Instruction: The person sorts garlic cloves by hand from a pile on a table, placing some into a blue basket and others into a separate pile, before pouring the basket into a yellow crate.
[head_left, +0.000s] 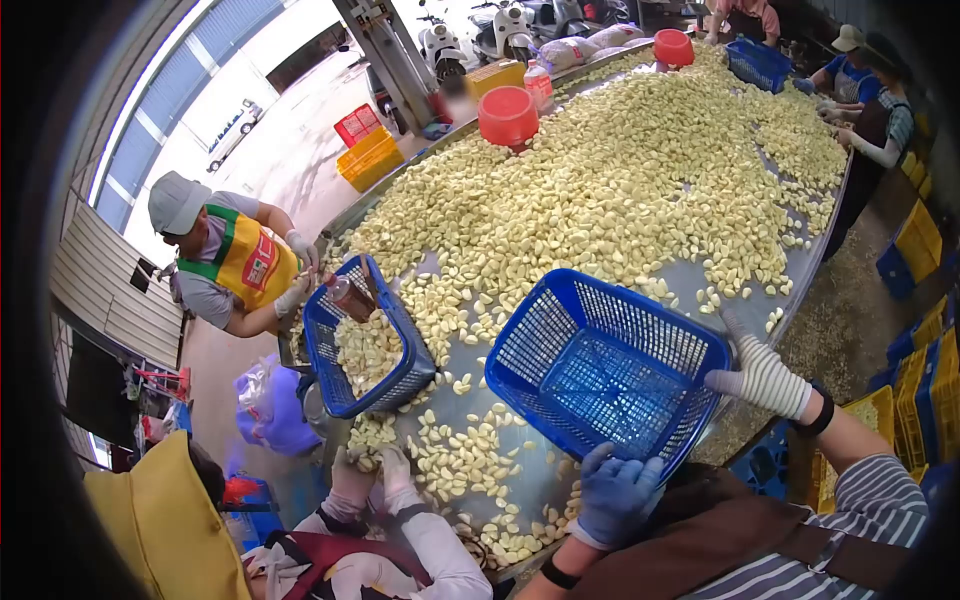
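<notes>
A blue plastic basket (625,385) with perforated walls is tilted over the near side of the metal table, and nothing lies inside it. My left hand (615,495), in a blue glove, is closed on its near rim. In a white striped glove, my right hand (762,375) grips the rim at the basket's right corner, thumb at the edge. Peeled garlic cloves (580,205) form a broad pile just beyond the basket. Looser cloves (465,455) are scattered on the metal to its left.
Another blue basket (415,345), partly filled with cloves and a bottle, stands left. A person in a yellow apron (255,265) and a co-worker's gloved hands (375,475) are beside it. Red tubs (508,118) stand farther back. Yellow and blue crates (925,400) are stacked right.
</notes>
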